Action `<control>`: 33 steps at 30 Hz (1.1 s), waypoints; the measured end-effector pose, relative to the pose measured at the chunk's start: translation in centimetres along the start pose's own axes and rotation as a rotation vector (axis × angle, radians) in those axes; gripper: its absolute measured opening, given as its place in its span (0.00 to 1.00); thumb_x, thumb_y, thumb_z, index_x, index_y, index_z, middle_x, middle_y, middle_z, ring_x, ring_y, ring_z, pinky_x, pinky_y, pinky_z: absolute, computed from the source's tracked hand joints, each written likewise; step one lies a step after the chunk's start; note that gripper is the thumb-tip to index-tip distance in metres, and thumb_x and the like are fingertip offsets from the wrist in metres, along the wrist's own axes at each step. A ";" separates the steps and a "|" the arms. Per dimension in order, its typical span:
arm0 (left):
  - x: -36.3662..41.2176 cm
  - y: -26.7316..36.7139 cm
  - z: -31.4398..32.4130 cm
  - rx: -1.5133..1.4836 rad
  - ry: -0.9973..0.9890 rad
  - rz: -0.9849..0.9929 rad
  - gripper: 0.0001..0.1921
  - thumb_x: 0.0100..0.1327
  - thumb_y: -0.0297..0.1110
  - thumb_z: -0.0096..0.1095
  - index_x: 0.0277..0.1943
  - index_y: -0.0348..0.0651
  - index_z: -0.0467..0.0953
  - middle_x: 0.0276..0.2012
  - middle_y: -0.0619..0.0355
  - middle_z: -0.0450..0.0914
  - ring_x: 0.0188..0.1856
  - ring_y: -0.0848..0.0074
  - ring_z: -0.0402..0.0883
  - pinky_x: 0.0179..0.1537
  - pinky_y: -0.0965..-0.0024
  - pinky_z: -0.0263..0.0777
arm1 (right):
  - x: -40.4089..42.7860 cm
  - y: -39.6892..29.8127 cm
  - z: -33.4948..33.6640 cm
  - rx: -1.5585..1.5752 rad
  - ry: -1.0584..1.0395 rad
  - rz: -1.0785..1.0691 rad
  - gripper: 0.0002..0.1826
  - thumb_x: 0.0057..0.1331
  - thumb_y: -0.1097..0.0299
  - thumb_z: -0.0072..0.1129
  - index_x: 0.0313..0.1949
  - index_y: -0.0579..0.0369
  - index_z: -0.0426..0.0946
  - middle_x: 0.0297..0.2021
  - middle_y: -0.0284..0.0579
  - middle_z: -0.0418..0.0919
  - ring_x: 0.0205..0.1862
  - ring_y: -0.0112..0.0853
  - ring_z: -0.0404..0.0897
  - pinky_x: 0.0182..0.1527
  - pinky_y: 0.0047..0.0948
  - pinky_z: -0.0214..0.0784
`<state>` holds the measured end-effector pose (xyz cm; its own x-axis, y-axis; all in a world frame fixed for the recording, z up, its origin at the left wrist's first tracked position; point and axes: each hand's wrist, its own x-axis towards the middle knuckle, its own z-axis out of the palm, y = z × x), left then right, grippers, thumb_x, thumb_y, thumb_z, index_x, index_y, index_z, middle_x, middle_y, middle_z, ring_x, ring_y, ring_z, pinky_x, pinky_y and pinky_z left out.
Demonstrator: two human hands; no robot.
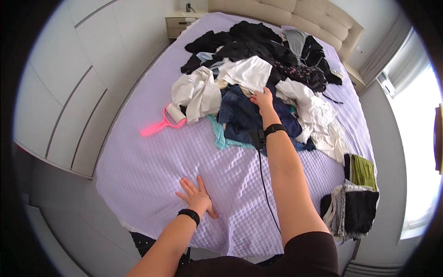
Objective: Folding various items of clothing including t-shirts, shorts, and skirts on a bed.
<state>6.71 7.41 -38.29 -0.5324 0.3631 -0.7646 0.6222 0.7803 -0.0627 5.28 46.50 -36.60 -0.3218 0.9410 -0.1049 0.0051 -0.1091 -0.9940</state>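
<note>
My left hand (pixel 196 199) presses flat on the lilac quilted bedspread (pixel 155 162), fingers spread, holding nothing. Stretched forward into a heap of clothes, my right hand (pixel 263 100) has its fingers and thumb at the lower edge of a white garment (pixel 246 71) and appears to grip it. Beneath that hand lie dark blue denim clothes (pixel 238 109). A turquoise cloth (pixel 218 133) shows under the denim. More white clothing lies on both sides, a crumpled white garment (pixel 197 90) at left and white garments (pixel 315 110) at right. Black clothes (pixel 252 38) are piled behind.
A pink-handled lint roller (pixel 162 126) lies left of the heap. Folded clothes (pixel 361 207), including a green one (pixel 363 171), are stacked at the bed's right edge. A black cable (pixel 264 187) runs alongside my right arm. White cabinets (pixel 100 69) stand at left, a padded headboard (pixel 301 17) behind.
</note>
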 end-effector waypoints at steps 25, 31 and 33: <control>4.2 -1.8 5.1 -0.318 0.446 0.277 0.48 0.56 0.58 0.56 0.70 0.46 0.37 0.68 0.31 0.28 0.70 0.43 0.21 0.60 0.29 0.22 | -53.2 5.2 -13.2 0.164 -0.203 0.800 0.15 0.63 0.73 0.44 0.47 0.64 0.73 0.34 0.42 0.79 0.29 0.27 0.76 0.32 0.26 0.69; -2.5 -4.7 5.7 0.017 0.478 0.482 0.44 0.57 0.57 0.53 0.71 0.52 0.39 0.70 0.39 0.31 0.71 0.49 0.25 0.63 0.34 0.23 | -62.2 7.6 -14.5 -0.001 -0.363 0.785 0.11 0.62 0.69 0.46 0.38 0.58 0.76 0.27 0.35 0.76 0.26 0.23 0.73 0.28 0.22 0.66; -2.9 -5.2 9.5 -0.256 0.463 0.634 0.41 0.58 0.54 0.54 0.69 0.47 0.47 0.70 0.44 0.33 0.72 0.53 0.27 0.64 0.37 0.25 | -60.9 6.7 -14.1 -0.069 -0.343 0.674 0.12 0.63 0.69 0.44 0.36 0.59 0.77 0.26 0.34 0.75 0.28 0.21 0.72 0.29 0.21 0.65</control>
<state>10.46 -2.50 -41.85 -0.3415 0.9032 -0.2601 0.7642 0.4279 0.4826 38.31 -7.03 -37.33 -0.5045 0.5238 -0.6864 0.3605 -0.5945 -0.7187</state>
